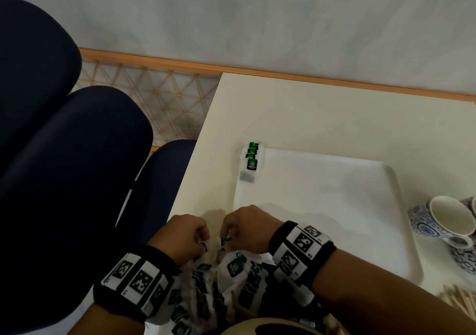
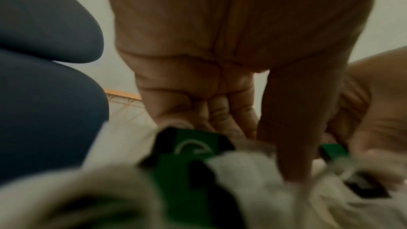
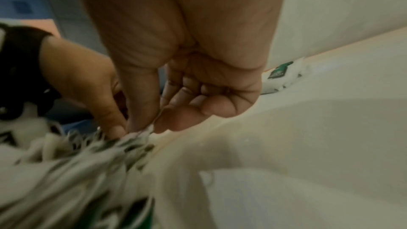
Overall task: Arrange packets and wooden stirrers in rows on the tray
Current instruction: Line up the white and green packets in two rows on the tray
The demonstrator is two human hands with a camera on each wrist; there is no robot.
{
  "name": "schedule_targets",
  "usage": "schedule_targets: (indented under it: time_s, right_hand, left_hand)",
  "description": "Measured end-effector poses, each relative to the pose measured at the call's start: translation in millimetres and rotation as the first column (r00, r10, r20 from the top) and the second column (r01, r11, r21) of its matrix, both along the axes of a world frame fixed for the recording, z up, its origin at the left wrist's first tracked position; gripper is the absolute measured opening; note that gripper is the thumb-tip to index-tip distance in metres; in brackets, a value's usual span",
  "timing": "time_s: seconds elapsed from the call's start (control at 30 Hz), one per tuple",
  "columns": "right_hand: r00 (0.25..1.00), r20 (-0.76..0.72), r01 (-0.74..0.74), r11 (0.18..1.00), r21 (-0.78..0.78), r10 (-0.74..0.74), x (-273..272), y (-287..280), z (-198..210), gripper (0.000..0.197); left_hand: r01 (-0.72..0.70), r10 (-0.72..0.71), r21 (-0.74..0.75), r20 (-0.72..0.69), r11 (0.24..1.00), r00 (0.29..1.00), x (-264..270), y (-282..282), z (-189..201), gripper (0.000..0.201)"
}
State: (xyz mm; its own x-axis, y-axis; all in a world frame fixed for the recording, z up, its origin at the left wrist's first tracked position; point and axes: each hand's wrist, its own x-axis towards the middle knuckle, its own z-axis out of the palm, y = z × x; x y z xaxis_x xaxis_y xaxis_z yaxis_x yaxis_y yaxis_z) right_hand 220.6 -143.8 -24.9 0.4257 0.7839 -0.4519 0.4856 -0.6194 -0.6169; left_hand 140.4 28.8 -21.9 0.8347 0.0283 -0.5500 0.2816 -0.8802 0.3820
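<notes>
A heap of tea packets [image 1: 231, 283] lies at the table's [image 1: 322, 113] near edge. Left hand [image 1: 184, 234] and right hand [image 1: 246, 227] meet over it, each with curled fingers pinching packets. A short row of packets [image 1: 251, 160] sits at the white tray's [image 1: 360, 231] far left corner. Wooden stirrers [image 1: 461, 298] and patterned cups [image 1: 443, 220] lie beside the tray's right edge.

Head view overhead; wrist views close, sharing packets [image 1: 233, 278].

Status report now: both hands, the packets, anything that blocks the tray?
Left hand and right hand pinching packets at the pile. One short row on tray. Tray unobstructed.
</notes>
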Motion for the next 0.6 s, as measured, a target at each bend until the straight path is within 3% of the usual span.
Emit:
schedule_targets:
  time_s: [0.17,0.37,0.5,0.6]
  right_hand:
    - [0.979,-0.162,0.139,0.987,0.083,-0.124,8,-21,9,0.016]
    - [0.898,-0.362,0.347,0.908,0.236,-0.249,15,-41,13,0.011]
    - [0.857,-0.345,0.47,0.855,0.222,-0.382,24,-47,10,0.015]
    - [0.814,-0.243,0.574,0.797,0.19,-0.528,36,-47,5,0.016]
  left_hand:
    - [-0.08,0.1,-0.287,0.055,0.954,0.993,0,-8,6,0.015]
    - [-0.108,0.163,-0.42,0.097,0.901,0.982,7,-9,11,0.01]
    - [-0.168,0.245,-0.479,0.102,0.862,0.964,12,-6,12,0.013]
    - [-0.206,0.288,-0.509,0.086,0.836,0.954,16,-5,11,0.016]
